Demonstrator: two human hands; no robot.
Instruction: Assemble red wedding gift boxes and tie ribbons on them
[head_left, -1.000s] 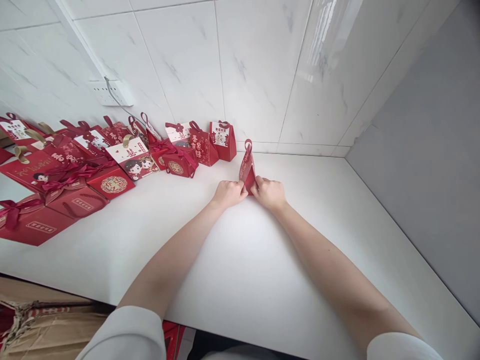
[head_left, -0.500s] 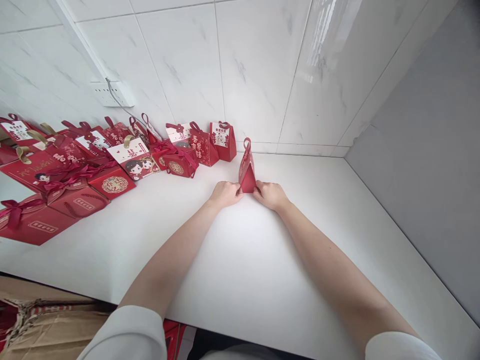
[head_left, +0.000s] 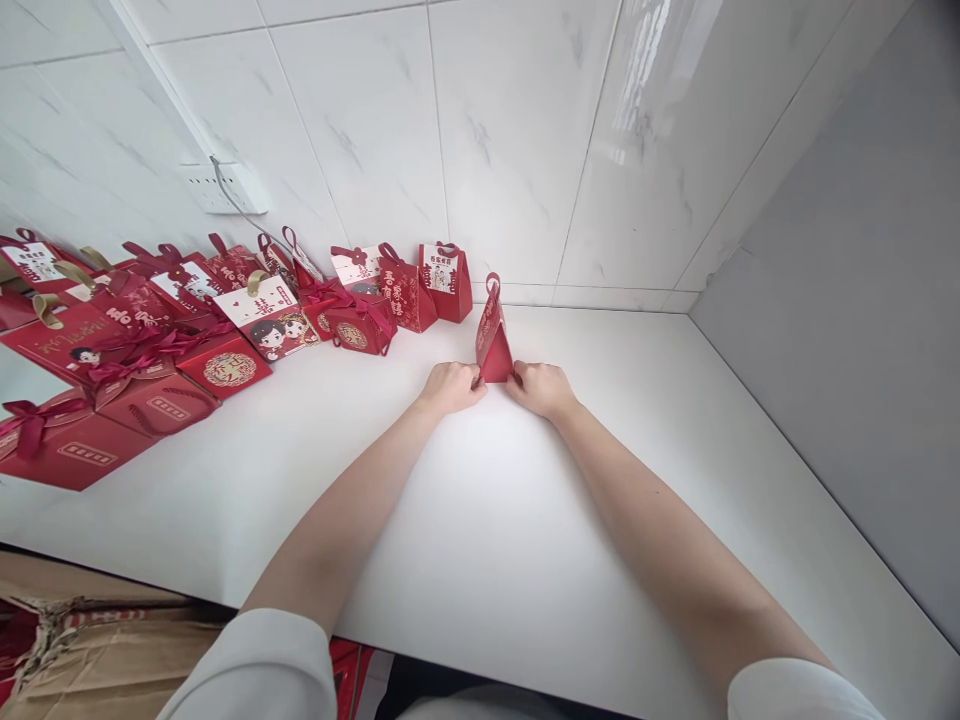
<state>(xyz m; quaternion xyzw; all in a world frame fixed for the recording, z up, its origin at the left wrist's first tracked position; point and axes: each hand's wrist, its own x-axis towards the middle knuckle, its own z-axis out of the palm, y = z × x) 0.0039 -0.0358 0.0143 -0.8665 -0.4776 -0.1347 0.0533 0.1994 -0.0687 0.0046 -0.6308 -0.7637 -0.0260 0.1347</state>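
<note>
Box (head_left: 495, 362) stands upright on the far part of the counter (head_left: 480, 540), its plain triangular end toward me and its ribbon loop (head_left: 493, 281) up at the peak. I have the left hand (head_left: 454, 388) closed at its lower left corner and the right hand (head_left: 544, 390) closed at its lower right corner, fingers curled, fingertips against the box. How hard they press, I cannot tell from here. To the left, along the tiled wall (head_left: 517, 150), stand the other boxes (head_left: 232, 368); the closest, a white-fronted box (head_left: 442, 270), is near mine but apart from it.

I judge the step in hand to be squaring or steadying the base, as the box already looks folded and its top closed. The next move, as I read it, calls for a light, even touch from both hands: too much squeeze could buckle the sides, and an uneven release could tip it.
</note>
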